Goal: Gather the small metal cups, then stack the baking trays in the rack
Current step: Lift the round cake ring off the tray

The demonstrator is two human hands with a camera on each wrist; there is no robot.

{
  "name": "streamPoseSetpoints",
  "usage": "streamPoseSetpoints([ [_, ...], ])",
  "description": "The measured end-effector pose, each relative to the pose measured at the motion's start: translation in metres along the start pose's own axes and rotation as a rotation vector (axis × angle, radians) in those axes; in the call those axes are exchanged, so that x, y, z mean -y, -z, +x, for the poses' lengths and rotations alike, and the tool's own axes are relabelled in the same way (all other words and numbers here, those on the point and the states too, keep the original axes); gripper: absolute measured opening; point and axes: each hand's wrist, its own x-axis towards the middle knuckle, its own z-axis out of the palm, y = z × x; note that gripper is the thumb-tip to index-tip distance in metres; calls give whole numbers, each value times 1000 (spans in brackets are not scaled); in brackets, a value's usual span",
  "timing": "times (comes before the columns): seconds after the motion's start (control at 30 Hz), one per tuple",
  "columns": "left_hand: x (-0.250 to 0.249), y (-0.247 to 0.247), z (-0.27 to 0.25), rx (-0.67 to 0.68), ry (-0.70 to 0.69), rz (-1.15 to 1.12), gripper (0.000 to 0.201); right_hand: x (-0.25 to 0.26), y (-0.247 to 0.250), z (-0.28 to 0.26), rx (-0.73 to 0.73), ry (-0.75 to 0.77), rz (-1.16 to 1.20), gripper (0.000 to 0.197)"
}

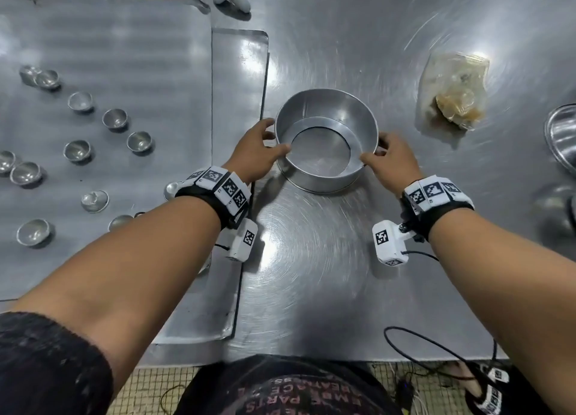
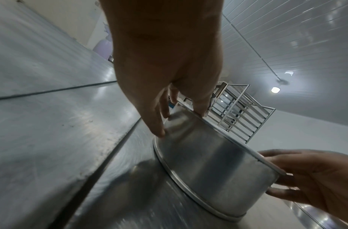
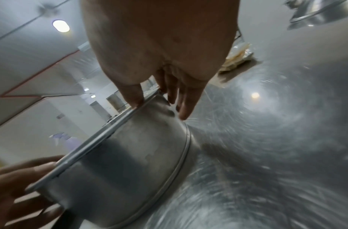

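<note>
Leftmost, the small metal cups (image 1: 78, 151) are seen scattered loose and apart across the upper baking tray (image 1: 149, 56), which is laid over a second tray (image 1: 240, 103) along the left edge of the bench (image 1: 311, 259); none has been gathered yet, so the trays probably cannot be moved to the rack until they are cleared. A round metal tin (image 1: 327, 103) is held just beside the trays' right edge, near the middle of the bench. Its left rim is gripped by the left hand (image 1: 255, 149), thumb hooked inside and fingers laid on the outer wall; the opposite rim is pinched in the same way by the right hand (image 1: 389, 162). A grip from both sides is likely chosen so the tin can be slid or lifted level, presumably as a collecting vessel for the cups. Whether its base is touching the bench cannot be told. Toward the right edge, a crumpled plastic bag (image 1: 455, 90) lies well apart, and a barred metal rack (image 2: 241, 111) is visible beyond the tin in the left wrist view.
</note>
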Motion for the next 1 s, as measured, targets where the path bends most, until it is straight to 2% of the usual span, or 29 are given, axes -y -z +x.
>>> streamPoseSetpoints([
  [0.13, -6, 3, -11, -87, -24, 51, 59, 22, -2, 0, -136, 138, -282, 50],
  [0.27, -11, 27, -30, -183, -53, 84, 41, 59, -24, -2, -151, 301, -344, 36],
  [0.33, -10, 46, -41, -246, -50, 85, 32, 85, -39, -9, -119, 382, -333, 28],
  [0.43, 0, 83, -60, -351, -36, 84, 26, 121, -71, -23, 3, 443, -338, 21],
  [0.57, 28, 146, -89, -471, 13, 57, 20, 157, -139, -34, 99, 523, -274, 28],
  [0.67, 58, 201, -114, -562, 57, 55, 15, 187, -194, -50, 157, 555, -235, 26],
  [0.8, 107, 278, -150, -661, 146, 17, 20, 226, -277, -79, 255, 580, -212, 22],
  [1.0, 180, 384, -201, -812, 303, 90, 19, 278, -402, -123, 378, 630, -255, 19],
])
